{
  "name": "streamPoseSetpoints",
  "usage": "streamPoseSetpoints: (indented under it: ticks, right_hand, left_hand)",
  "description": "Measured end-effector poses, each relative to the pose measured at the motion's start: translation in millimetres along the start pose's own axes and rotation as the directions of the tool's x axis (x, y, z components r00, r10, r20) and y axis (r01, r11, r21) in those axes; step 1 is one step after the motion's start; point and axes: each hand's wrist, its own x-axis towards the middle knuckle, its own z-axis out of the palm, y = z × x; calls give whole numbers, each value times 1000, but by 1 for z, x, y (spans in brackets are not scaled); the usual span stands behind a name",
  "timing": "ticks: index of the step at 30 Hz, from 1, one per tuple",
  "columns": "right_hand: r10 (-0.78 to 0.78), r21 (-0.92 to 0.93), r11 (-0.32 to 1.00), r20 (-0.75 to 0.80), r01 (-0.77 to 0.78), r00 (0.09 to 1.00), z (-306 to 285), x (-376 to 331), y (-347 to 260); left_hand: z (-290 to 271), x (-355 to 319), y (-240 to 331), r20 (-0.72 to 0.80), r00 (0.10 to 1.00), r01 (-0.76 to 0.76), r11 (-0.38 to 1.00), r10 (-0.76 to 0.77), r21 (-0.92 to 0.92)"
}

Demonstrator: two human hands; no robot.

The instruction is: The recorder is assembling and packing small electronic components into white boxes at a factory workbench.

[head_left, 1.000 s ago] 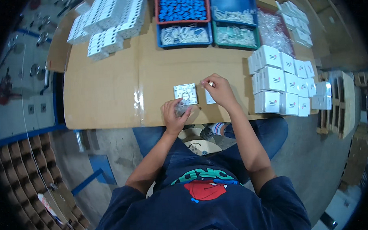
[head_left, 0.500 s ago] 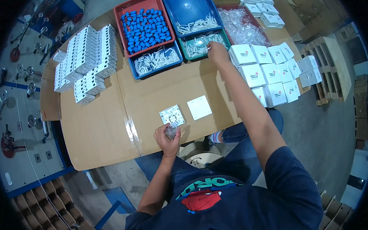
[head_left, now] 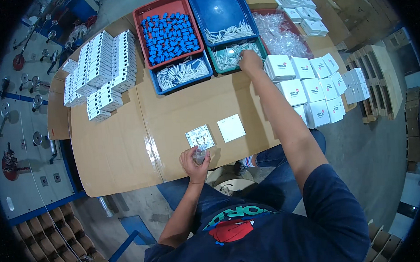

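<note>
At the table's near edge, my left hand (head_left: 194,169) curls around a small crumpled clear plastic bag (head_left: 199,156). Just beyond it lies an open square white housing (head_left: 200,136) with its inner fittings showing. A plain white square cover (head_left: 231,128) rests to the right of the housing, apart from it. My right arm stretches forward, and my right hand (head_left: 250,62) reaches into the right side of a green tray (head_left: 223,70) of small pale clear-looking pieces. The fingers there look bent and drawn together; their tips and anything between them cannot be made out.
Behind stand a red tray (head_left: 137,36) of blue connectors, a blue tray (head_left: 159,90) of white plugs, a larger blue tray (head_left: 218,9) and a bin of clear bags (head_left: 280,32). White housings (head_left: 99,65) are stacked left, white boxes (head_left: 309,87) right. Cardboard (head_left: 112,149) covers the table.
The view has shifted slightly. My right hand remains at the green tray with a small change in finger pose; my left hand still holds the plastic bag by the housing.
</note>
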Motion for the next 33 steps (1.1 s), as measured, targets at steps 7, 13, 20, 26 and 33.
streamPoseSetpoints:
  ticks: [7,13,20,26,33]
  right_hand:
    - [99,-38,995,75,-97,992,-7,11,-17]
    - [120,-45,992,81,-117,989,2,26,-14]
    - [23,-111,994,145,-7,989,2,21,-24]
    - [-23,155,987,-71,34,997,2,35,-3]
    - [-26,272,960,-128,60,991,-1,44,1]
  left_hand:
    - [1,-2,-1,-30,999,15,1000,-15,-5]
    - [4,-1,0,-19,1000,10,1000,-10,-10]
    - [1,-1,0,-28,999,16,1000,-16,11]
    - [4,-2,-1,-28,999,18,1000,-18,0]
    - [3,1,0,-38,999,18,1000,-18,-4]
